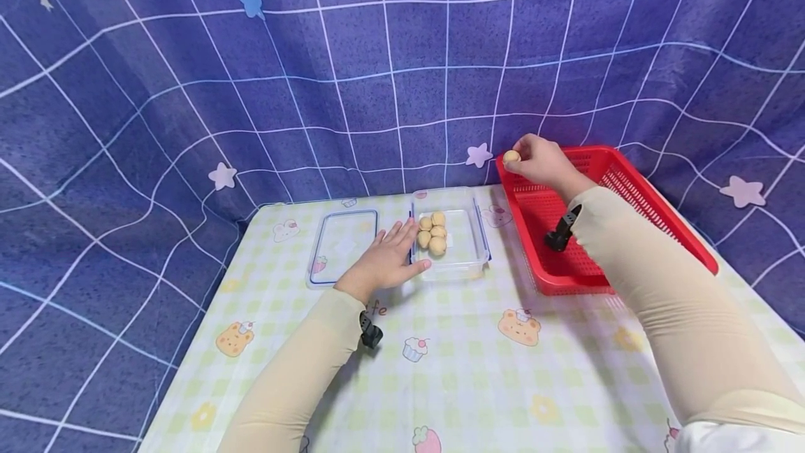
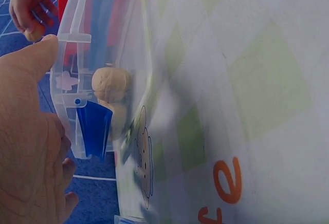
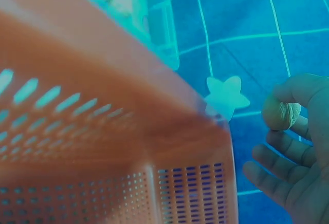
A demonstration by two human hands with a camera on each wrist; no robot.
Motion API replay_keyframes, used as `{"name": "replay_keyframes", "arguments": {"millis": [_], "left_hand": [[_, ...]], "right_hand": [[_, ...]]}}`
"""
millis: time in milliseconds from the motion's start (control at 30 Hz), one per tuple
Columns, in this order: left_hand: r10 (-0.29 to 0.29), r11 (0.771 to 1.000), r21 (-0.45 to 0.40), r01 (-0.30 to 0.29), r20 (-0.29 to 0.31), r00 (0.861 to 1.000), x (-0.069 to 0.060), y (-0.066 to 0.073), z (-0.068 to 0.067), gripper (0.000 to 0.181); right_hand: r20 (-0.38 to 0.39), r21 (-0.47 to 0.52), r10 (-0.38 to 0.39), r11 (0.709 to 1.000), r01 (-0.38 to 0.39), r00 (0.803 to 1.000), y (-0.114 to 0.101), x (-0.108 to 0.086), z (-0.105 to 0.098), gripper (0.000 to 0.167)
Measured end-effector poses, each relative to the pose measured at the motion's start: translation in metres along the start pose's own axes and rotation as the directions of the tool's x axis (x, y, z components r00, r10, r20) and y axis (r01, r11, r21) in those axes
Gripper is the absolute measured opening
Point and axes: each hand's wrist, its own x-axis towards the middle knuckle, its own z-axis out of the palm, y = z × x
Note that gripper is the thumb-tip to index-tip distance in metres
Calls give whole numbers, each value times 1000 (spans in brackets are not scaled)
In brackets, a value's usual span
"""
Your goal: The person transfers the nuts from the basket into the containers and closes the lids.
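Sleeves nearest: left sleeve (image 1: 302, 369) and right sleeve (image 1: 669, 292), both beige, each wrist bearing a small black device, the left one (image 1: 371, 333) and the right one (image 1: 558, 238). Tablecloth (image 1: 465, 383) beneath, pale green check printed with bears, cupcakes and strawberries.

Left hand (image 1: 386, 257): flat, fingers straight, thumb spread off toward the front, nothing held. It lies at the left side of a clear, uncovered container (image 1: 462, 236); the left wrist view has the thumb tip by the rim and a blue latch hanging on that side. Inside, at least five tan balls (image 1: 437, 246), nut-like, bunched toward the container's left wall, bare floor to their right. Lid (image 1: 342, 247), clear with blue edging, flat on the cloth left of the container.

Red basket (image 1: 569, 285), slotted walls, right of the container and apart from it. Right hand (image 1: 546, 163) over its far left corner, pinching a single tan ball (image 1: 511, 157) between thumb and finger; in the right wrist view the remaining fingers are loosely bent and spread, and a seam shows on the ball.

Farthest: blue curtain (image 1: 415, 54), white grid lines, scattered stars, one star (image 1: 479, 155) showing between container and basket.
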Motion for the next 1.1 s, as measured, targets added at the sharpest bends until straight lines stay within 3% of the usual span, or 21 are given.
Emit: {"name": "replay_keyframes", "arguments": {"millis": [467, 1100], "left_hand": [[-12, 1000, -25, 13, 26, 1000, 0, 1, -2, 88], [-8, 1000, -22, 8, 20, 1000, -1, 1, -2, 88]], "right_hand": [[22, 70, 13, 997, -15, 1000, -22, 4, 16, 35], [78, 68, 43, 997, -48, 996, -37, 8, 37, 34]]}}
